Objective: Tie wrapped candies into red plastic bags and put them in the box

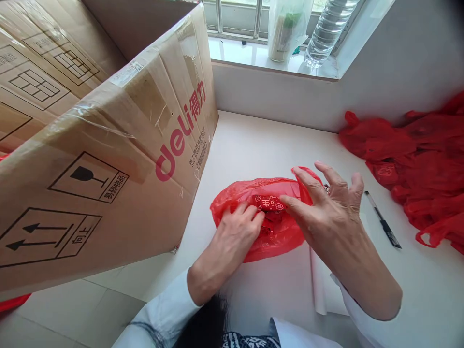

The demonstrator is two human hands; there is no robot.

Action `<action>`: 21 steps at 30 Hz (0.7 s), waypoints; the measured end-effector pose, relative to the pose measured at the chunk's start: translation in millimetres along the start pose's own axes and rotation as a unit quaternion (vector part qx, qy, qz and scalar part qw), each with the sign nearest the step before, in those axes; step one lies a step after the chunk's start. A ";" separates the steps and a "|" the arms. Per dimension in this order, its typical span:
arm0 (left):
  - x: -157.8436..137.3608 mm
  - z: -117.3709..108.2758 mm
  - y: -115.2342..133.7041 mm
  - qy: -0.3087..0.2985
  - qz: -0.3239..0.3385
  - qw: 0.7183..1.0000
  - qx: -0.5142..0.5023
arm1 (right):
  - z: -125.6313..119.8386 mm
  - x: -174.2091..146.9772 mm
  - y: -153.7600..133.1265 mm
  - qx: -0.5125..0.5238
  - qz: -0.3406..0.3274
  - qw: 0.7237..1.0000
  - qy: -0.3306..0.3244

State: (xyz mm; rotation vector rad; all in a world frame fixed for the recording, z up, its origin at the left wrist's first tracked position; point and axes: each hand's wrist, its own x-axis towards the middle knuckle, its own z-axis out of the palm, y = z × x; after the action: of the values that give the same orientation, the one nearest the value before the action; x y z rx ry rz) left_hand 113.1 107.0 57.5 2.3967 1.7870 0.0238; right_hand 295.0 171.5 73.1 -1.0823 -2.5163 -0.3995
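A thin red plastic bag lies spread on the white table, its mouth facing up. Inside it are small red patterned packets with pale print. My left hand is in the bag's left side, its curled fingers closed at the near left end of the top packet; the fingertips are partly hidden. Over the bag's right edge, my right hand has its fingers spread. Its thumb tip is by the packet's right end, and the index finger is beside a raised fold of the bag. A small dark patterned bit shows behind this hand.
A large open cardboard box stands close on the left. Many red bags are heaped along the right wall. A black pen lies between. A water bottle and a bagged container stand on the windowsill.
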 end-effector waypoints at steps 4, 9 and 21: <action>0.6 15.4 0.9 -0.008 0.002 1.000 -0.010 | 25.4 -0.1 -8.1 0.018 -0.058 0.996 -0.062; 1.3 6.8 -12.1 0.007 -0.087 0.996 -0.022 | 53.0 -12.9 -2.0 0.005 -0.021 0.988 -0.156; -0.7 -7.7 -8.5 0.037 -0.129 0.991 0.029 | 23.5 -14.8 3.7 -0.009 0.044 0.988 -0.147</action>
State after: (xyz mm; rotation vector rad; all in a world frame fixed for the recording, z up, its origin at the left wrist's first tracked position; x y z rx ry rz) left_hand 104.1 109.6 64.1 2.2077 2.1462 0.0314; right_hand 302.0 173.9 46.0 -1.3396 -2.7067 -0.2535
